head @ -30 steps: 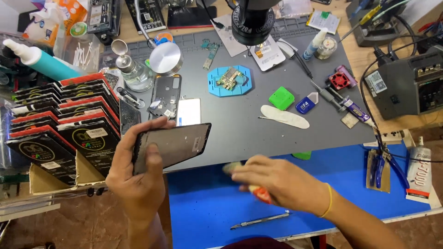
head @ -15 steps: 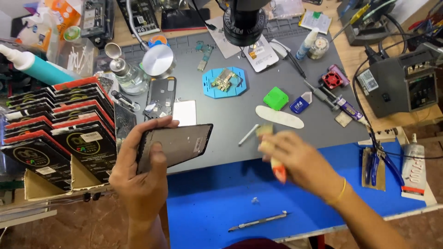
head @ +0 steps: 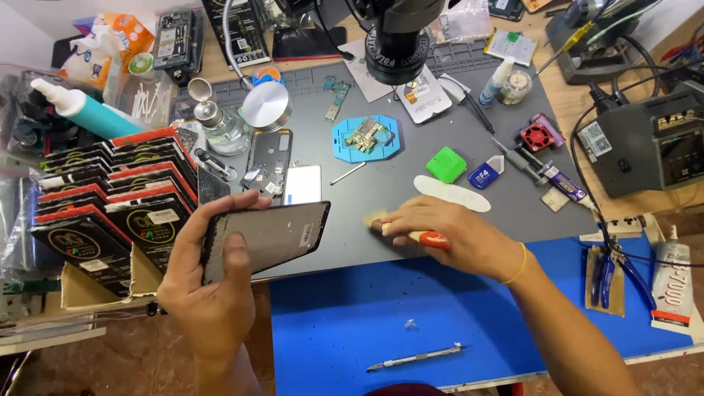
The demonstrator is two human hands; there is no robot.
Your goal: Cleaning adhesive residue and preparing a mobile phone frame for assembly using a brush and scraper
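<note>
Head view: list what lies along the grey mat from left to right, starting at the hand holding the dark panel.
Left hand holding the dark phone panel → right hand pressing a small brush to the grey mat → white oval strip → blue-handled pliers → white glue tube.

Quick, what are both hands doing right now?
Left hand: closed around a dark flat phone panel.
Right hand: closed on a small red-handled brush, pressed to the grey mat.

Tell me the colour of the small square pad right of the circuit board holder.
Bright green pad, seen clearly in the head view, on the grey mat.
</note>
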